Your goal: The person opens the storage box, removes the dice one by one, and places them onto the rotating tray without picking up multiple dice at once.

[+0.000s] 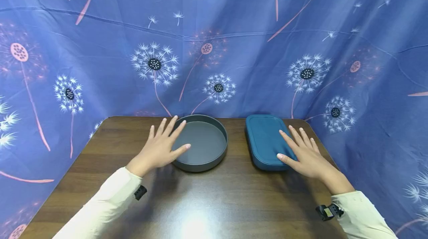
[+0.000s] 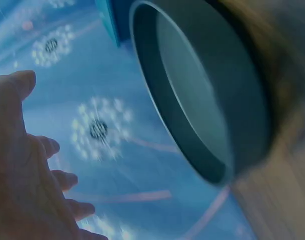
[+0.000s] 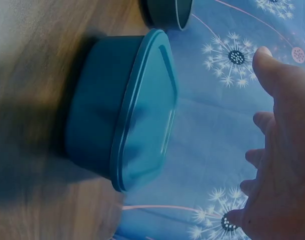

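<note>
A round dark grey cake pan [image 1: 200, 142] lies on the wooden table, left of the middle, with its hollow side up. My left hand [image 1: 160, 148], fingers spread, hovers over the pan's left edge in the head view; in the left wrist view a gap separates hand and pan [image 2: 242, 90]. To the right stands a blue rectangular container [image 1: 267, 138] with its lid on. Above its right side my right hand [image 1: 305, 155] is spread wide. The right wrist view shows that hand [image 3: 287, 135] apart from the lidded container [image 3: 102, 105]. Neither hand holds anything.
The brown wooden table [image 1: 227, 194] reaches back to a blue cloth [image 1: 254, 71] printed with dandelions, which hangs behind and along both sides. Bare tabletop separates the pan from the container. Both sleeves are pale, with a small black device [image 1: 329, 212] at the right wrist.
</note>
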The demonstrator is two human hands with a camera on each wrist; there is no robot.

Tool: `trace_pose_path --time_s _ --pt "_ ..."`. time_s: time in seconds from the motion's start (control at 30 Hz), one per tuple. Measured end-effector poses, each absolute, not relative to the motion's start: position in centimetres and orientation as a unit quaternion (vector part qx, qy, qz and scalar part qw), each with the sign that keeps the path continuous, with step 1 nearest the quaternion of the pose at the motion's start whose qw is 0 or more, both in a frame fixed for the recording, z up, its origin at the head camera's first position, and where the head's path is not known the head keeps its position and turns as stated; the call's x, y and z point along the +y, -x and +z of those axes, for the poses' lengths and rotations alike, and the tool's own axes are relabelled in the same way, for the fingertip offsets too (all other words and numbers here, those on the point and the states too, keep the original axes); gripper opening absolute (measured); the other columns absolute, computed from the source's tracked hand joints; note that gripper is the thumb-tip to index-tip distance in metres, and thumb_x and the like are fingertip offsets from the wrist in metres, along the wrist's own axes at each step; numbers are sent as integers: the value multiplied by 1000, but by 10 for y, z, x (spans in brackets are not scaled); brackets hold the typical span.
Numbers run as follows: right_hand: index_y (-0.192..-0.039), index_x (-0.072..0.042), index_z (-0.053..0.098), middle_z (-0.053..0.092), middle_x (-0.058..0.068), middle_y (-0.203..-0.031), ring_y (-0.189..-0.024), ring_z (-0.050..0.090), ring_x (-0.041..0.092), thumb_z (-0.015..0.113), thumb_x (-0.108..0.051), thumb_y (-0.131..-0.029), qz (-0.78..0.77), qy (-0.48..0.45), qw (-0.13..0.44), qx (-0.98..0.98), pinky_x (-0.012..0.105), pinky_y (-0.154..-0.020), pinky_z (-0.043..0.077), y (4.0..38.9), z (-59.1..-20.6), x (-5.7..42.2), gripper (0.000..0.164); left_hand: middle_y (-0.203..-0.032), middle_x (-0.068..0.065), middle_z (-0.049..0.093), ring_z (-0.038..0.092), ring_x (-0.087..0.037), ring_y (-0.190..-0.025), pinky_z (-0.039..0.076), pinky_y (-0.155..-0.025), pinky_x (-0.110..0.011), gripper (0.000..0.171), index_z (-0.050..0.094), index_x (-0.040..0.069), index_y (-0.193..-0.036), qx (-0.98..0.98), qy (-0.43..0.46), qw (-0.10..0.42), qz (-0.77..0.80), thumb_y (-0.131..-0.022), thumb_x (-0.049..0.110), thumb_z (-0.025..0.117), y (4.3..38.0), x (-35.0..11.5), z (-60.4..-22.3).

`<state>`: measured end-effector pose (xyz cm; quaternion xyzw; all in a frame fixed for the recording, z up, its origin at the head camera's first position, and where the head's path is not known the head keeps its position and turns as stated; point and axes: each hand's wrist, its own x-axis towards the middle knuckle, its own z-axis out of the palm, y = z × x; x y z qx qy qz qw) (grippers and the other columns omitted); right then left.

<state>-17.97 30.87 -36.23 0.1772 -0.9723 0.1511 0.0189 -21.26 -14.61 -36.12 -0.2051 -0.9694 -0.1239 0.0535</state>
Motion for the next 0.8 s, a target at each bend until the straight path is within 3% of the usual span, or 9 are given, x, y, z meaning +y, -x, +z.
trace_pose_path --time_s 0.3,0.57,0.8 --pt "-155 -26 9 -6 14 -160 -142 -14 43 53 -46 -96 164 -172 17 -971 76 -106 -6 178 -365 314 76 -161 -3 -7 -3 -36 -145 3 -114 -67 78 5 32 -154 -955 258 42 -138 -92 69 35 231 -56 -372" --pt "-155 -24 11 -4 15 -160 -143 -14 41 52 -46 -97 172 -175 17 -969 74 -108 -5 182 -373 313 75 -161 -9 -5 1 -37 -145 10 -116 -64 83 5 26 -155 -948 276 25 -154 -92 68 38 229 13 -411" --pt "-155 -20 15 0 18 -160 -142 -10 45 53 -47 -96 171 -171 20 -970 75 -107 -1 185 -383 314 74 -161 -11 -7 -1 -36 -145 13 -117 -62 87 2 28 -155 -955 250 -1 -162 -90 70 40 231 57 -445"
